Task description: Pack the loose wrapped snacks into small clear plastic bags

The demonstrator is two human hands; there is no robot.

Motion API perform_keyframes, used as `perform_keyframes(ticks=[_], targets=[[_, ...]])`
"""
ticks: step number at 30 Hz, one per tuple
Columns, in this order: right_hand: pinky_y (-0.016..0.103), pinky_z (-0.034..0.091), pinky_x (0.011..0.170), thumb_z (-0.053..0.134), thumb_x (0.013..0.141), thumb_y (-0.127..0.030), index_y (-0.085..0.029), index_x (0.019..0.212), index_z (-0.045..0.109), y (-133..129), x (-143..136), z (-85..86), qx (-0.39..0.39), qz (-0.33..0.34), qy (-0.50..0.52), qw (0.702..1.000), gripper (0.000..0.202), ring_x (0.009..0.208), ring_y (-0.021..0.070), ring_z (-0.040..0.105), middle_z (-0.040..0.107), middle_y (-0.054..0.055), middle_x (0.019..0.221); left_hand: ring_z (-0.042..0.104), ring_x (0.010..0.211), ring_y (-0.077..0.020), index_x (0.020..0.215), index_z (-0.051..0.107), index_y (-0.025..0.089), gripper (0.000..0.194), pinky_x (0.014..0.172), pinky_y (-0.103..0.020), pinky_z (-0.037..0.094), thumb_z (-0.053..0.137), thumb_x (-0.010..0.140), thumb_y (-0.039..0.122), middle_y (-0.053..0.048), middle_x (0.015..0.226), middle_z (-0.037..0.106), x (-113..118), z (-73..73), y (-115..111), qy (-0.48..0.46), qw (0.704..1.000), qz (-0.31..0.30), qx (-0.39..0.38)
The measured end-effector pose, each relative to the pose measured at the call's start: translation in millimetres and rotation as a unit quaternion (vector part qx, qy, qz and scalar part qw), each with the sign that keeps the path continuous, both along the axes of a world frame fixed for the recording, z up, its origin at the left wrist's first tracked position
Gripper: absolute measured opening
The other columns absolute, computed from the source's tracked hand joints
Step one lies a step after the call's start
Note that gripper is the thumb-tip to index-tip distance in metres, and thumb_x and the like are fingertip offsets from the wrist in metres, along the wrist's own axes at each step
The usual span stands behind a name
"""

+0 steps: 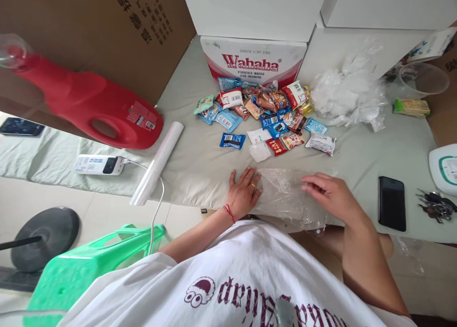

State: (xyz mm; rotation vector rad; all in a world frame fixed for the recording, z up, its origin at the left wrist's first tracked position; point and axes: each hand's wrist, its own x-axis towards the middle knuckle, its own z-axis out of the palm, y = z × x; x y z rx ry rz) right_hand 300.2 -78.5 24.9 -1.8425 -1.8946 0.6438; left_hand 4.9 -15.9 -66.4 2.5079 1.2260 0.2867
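Note:
A clear plastic bag lies crumpled at the front edge of the cloth-covered surface. My left hand rests flat at its left side, fingers stretched out and touching the cloth and the bag's edge. Over the bag's right part is my right hand, its fingers pointing left and loosely bent. I see nothing held in it; its fingertips are close to the plastic, and contact is unclear. Beyond the hands lies a pile of small wrapped snacks, with a blue packet and a red packet at its near side.
A Wahaha carton stands behind the snacks, beside bunched clear bags. To the right are a black phone and keys. Leftward are a plastic roll, a power bank, a red bottle and a green stool.

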Motion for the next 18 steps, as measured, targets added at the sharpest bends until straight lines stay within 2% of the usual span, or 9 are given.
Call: perform_keyframes(ticks=[1,3,5,6,8,10,14,18], targets=[[0.042,0.057,0.082,0.061,0.096,-0.042,-0.035,0.122,0.072,-2,-10,-1.0,-0.008,0.044,-0.003,0.999,0.029,0.09,0.0273,0.064,0.068,0.009,0.103,0.037,0.153,-0.0347,0.152,0.051,0.022,0.054,0.126,-0.068,0.011,0.049,0.102,0.041,-0.016,0.163,0.042,-1,0.3,-1,0.005,1.0,-0.006,-0.002],[0.047,0.055,0.094,0.065,0.093,-0.032,-0.034,0.136,0.065,-2,-22,-10.2,0.012,0.092,-0.044,0.995,0.043,0.108,0.0315,0.06,0.065,0.011,0.121,0.035,0.154,-0.036,0.156,0.046,0.021,0.062,0.126,-0.069,0.009,0.051,0.1,0.047,-0.017,0.165,0.039,-2,1.4,-3,0.013,1.0,-0.018,-0.006],[0.052,0.051,0.102,0.066,0.09,-0.022,-0.032,0.145,0.059,0,-25,-24.5,0.029,0.134,-0.089,0.987,0.056,0.119,0.0338,0.054,0.058,0.012,0.136,0.033,0.155,-0.0364,0.158,0.043,0.02,0.067,0.126,-0.068,0.007,0.052,0.099,0.05,-0.017,0.167,0.036,-3,2.8,-4,0.019,0.999,-0.027,-0.012],[0.053,0.05,0.102,0.065,0.09,-0.019,-0.032,0.144,0.06,2,-24,-31.5,0.029,0.152,-0.104,0.983,0.056,0.12,0.0338,0.052,0.057,0.012,0.139,0.032,0.155,-0.0364,0.158,0.041,0.02,0.069,0.126,-0.068,0.006,0.053,0.098,0.052,-0.017,0.167,0.034,-4,3.5,-5,0.022,0.999,-0.029,-0.015],[0.052,0.05,0.097,0.062,0.092,-0.019,-0.031,0.129,0.07,9,-20,-41.5,0.028,0.173,-0.114,0.978,0.04,0.115,0.0331,0.052,0.061,0.011,0.134,0.03,0.156,-0.0363,0.159,0.04,0.019,0.073,0.127,-0.068,0.004,0.055,0.096,0.053,-0.017,0.168,0.032,-5,4.5,-5,0.026,0.999,-0.033,-0.019],[0.05,0.049,0.093,0.058,0.096,-0.025,-0.029,0.108,0.077,20,-15,-44.0,0.029,0.174,-0.094,0.98,0.023,0.108,0.0313,0.052,0.067,0.01,0.122,0.03,0.156,-0.0363,0.16,0.038,0.018,0.077,0.127,-0.068,0.002,0.056,0.095,0.055,-0.017,0.169,0.03,-7,5.1,-6,0.027,0.999,-0.038,-0.023],[0.043,0.046,0.089,0.057,0.098,-0.037,-0.025,0.094,0.074,49,-6,-33.8,0.014,0.132,0.022,0.991,0.021,0.096,0.0267,0.055,0.071,0.009,0.101,0.03,0.156,-0.0367,0.161,0.035,0.017,0.082,0.127,-0.067,0.0,0.057,0.093,0.058,-0.017,0.169,0.031,-14,5.3,-10,0.026,0.998,-0.047,-0.031],[0.032,0.043,0.071,0.057,0.095,-0.046,-0.023,0.091,0.067,89,-6,-29.9,-0.06,0.059,0.121,0.989,0.026,0.074,0.0197,0.056,0.067,0.004,0.082,0.029,0.156,-0.0369,0.162,0.033,0.016,0.085,0.128,-0.065,0.0,0.055,0.093,0.061,-0.018,0.168,0.032,-25,4.6,-19,0.023,0.998,-0.057,-0.025]])
